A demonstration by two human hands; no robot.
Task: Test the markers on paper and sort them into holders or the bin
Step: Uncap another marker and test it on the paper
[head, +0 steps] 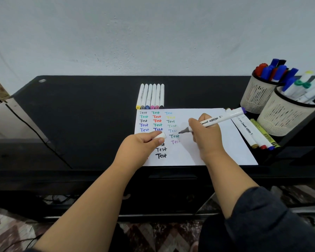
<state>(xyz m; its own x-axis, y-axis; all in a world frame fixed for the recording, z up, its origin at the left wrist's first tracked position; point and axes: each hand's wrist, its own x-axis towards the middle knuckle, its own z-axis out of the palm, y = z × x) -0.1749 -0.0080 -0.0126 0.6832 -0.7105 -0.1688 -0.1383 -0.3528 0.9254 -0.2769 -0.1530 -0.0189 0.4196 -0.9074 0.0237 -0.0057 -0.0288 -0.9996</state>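
Note:
A white sheet of paper (216,142) lies on the black desk, covered with coloured "Test" words in three columns. My right hand (205,132) grips an uncapped white marker (220,120), its dark tip just above the paper beside the third column. My left hand (144,142) rests on the paper's left part and holds the marker's white cap (160,136) in its fingers. Several capped white markers (150,96) lie in a row behind the paper. Two mesh holders, the far one (256,95) and the near one (282,117), stand at the right, both full of markers.
A few more markers (253,133) lie between the paper's right edge and the near holder. The black desk (80,115) runs along a white wall. A dark cable (35,131) crosses its left end. No bin is in view.

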